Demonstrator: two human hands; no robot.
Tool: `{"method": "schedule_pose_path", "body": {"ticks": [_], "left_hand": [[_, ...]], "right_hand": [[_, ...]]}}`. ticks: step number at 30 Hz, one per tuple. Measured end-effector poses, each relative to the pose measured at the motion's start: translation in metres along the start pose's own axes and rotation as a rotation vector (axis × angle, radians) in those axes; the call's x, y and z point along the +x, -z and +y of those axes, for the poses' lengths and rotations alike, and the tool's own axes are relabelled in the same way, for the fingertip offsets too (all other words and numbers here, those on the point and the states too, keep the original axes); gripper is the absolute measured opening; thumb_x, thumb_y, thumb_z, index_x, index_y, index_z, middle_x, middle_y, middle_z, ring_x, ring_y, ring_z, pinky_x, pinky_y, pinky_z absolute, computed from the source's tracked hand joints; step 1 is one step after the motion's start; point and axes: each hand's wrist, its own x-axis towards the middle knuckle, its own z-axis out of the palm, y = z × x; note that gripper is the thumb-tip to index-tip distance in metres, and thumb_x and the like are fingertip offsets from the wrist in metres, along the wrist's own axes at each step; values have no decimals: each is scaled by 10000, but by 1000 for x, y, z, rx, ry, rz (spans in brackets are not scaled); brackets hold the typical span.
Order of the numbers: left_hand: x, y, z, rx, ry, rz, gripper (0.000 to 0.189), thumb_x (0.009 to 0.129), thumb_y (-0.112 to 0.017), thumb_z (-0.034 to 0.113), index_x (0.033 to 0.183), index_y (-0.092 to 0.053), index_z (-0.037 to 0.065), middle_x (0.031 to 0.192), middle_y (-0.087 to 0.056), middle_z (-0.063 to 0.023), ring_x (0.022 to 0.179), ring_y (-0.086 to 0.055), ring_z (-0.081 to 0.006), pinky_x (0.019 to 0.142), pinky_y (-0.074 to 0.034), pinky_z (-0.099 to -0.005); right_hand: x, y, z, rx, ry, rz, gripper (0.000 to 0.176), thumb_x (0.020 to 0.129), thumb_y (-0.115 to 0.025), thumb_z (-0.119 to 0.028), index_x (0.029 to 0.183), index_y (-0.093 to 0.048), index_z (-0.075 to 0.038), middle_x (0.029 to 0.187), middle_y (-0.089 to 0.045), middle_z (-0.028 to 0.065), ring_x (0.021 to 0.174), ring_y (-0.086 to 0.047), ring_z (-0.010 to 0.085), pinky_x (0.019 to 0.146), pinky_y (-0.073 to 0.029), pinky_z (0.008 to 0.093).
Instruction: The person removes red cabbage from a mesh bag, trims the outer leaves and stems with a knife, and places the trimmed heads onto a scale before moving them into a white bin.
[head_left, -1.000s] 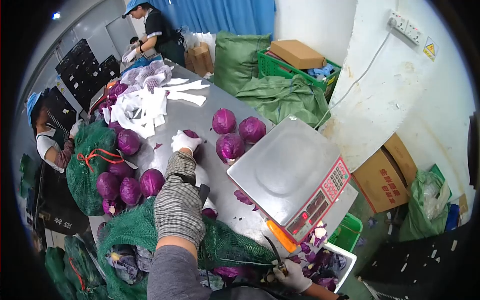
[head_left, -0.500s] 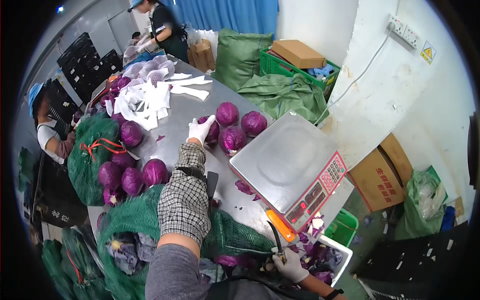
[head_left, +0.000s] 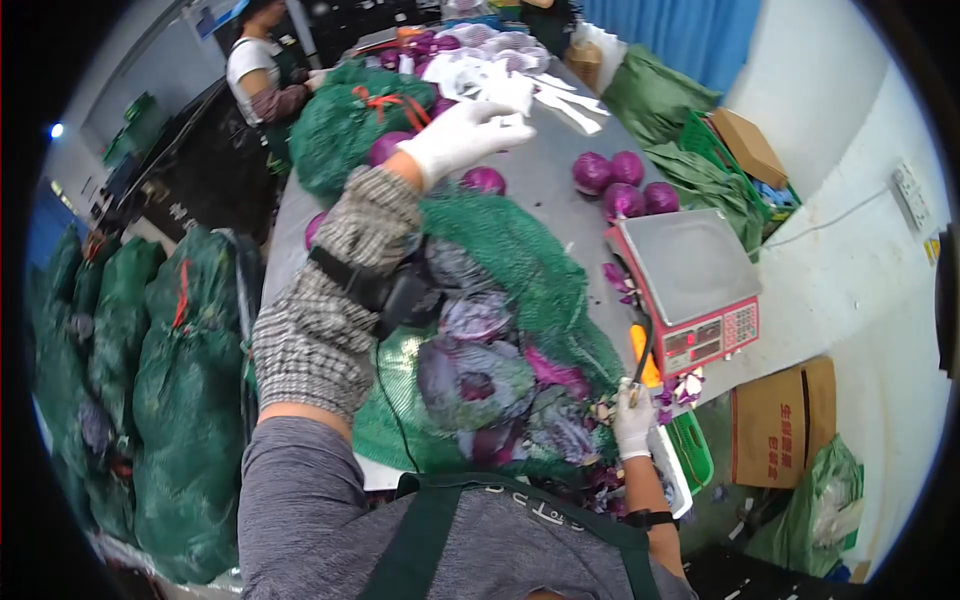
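Note:
My left hand [head_left: 465,142], in a white glove, is raised over the table with its fingers apart and nothing in them. Below it lies a purple cabbage [head_left: 484,181]. The gloved right hand [head_left: 634,422] grips a curved dark knife [head_left: 647,345] beside the scale's orange part [head_left: 644,356]. In front of my body an open green mesh bag [head_left: 530,265] holds cabbages with dull outer leaves [head_left: 475,382]. Several peeled purple cabbages [head_left: 624,201] sit behind the scale [head_left: 690,265].
A tied green mesh bag [head_left: 345,130] and white strips [head_left: 480,80] lie on the metal table [head_left: 550,190]. Full mesh bags [head_left: 190,400] stand at left. A co-worker [head_left: 262,75] stands beyond them. A white bin [head_left: 672,470] with trimmings and a cardboard box [head_left: 783,425] are at right.
My left hand has left the cabbage by the scale and moved left, up over the table. The view has turned left and down, showing more of the open bag. The right hand still grips the knife.

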Motion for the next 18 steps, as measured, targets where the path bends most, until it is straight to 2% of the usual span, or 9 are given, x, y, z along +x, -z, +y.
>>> {"method": "schedule_pose_path", "body": {"ticks": [3,4,6,8,10,12,14,16,18], "left_hand": [[-94,55,-44,22,221,184,553,860,-662,351,1219,-564,-60,1106,-645,-128,990,-595,-167,876,-462,-288],[-125,66,-60,-62,328,239,571,843,-677,363,1207,-572,-64,1081,-654,-125,947,-602,-154,830,-477,-279],[-185,74,-84,-81,372,281,522,863,-660,340,1190,-586,-61,1065,-660,-118,931,-598,-140,799,-484,-271],[-232,71,-102,-224,626,113,494,869,-657,322,1173,-596,-63,1076,-657,-113,945,-604,-157,831,-486,-286],[-266,48,-117,-349,738,43,515,847,-679,330,1165,-595,-67,1081,-660,-133,963,-624,-196,855,-491,-310],[-283,35,-128,-15,612,203,547,823,-700,337,1169,-585,-71,1086,-659,-170,993,-634,-240,879,-492,-330],[-278,36,-145,150,497,489,551,804,-706,337,1160,-584,-65,1075,-650,-206,989,-636,-280,878,-493,-345],[-262,42,-149,454,216,572,473,798,-695,323,1114,-615,-19,1025,-655,-187,968,-631,-302,865,-493,-366],[-237,35,-114,277,50,453,386,792,-686,311,1052,-634,30,991,-652,-165,951,-617,-320,849,-488,-384]], "right_hand": [[2,4,-22,-9,-111,-68,91,929,-595,-157,921,-597,-66,677,-561,-23,517,-464,46,455,-368,219],[2,3,-31,132,-235,-85,111,932,-599,-184,951,-604,-75,671,-570,-21,497,-479,47,443,-380,208],[-2,-4,-51,335,-183,-97,132,935,-595,-188,996,-601,-72,684,-585,-12,488,-503,55,442,-406,205],[-9,-14,-119,397,-292,-206,140,940,-574,-128,1053,-562,-47,750,-600,23,509,-514,58,460,-431,194],[-11,-41,-138,428,-63,-300,135,938,-566,-98,1058,-555,-38,780,-613,38,555,-536,62,497,-446,192],[-18,-62,-166,443,-99,-479,125,931,-555,-64,1050,-562,-25,829,-635,52,597,-550,74,541,-452,199],[-21,-82,-183,378,-125,-595,128,923,-553,-61,1043,-563,-19,841,-631,44,635,-567,82,586,-471,218],[-19,-98,-205,358,-86,-635,118,914,-557,-73,1013,-565,-9,847,-624,32,670,-581,91,626,-478,238],[-5,-117,-214,285,-67,-642,112,903,-574,-98,975,-571,-12,854,-608,14,711,-564,76,655,-460,227]]}}
